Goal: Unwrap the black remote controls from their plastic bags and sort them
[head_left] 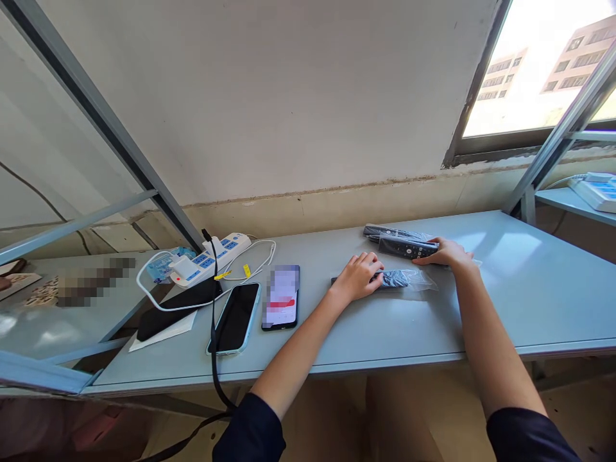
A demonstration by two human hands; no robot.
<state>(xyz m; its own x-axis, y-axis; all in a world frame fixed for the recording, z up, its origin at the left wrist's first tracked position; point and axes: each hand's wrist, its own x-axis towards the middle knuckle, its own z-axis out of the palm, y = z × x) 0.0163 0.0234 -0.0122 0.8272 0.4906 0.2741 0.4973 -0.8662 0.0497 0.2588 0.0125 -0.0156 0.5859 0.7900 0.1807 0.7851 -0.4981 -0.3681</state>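
Two black items in clear plastic wrapping lie side by side near the back of the desk: one (385, 230) is behind, and the other, a remote-like one with small buttons (407, 246), is in front. My right hand (445, 252) grips the right end of the front one. Closer to the desk's front, another dark item in a clear bag (397, 278) lies flat. My left hand (359, 276) rests over its left part, fingers curled on it. The bag's loose plastic spreads to the right.
On the desk (337, 346), left of my left arm, lie a lit phone (282, 296) and a dark-screened phone (235, 317). Behind them are a white power strip (212, 258), cables and a black pouch (176, 309). Metal frame posts stand at both sides.
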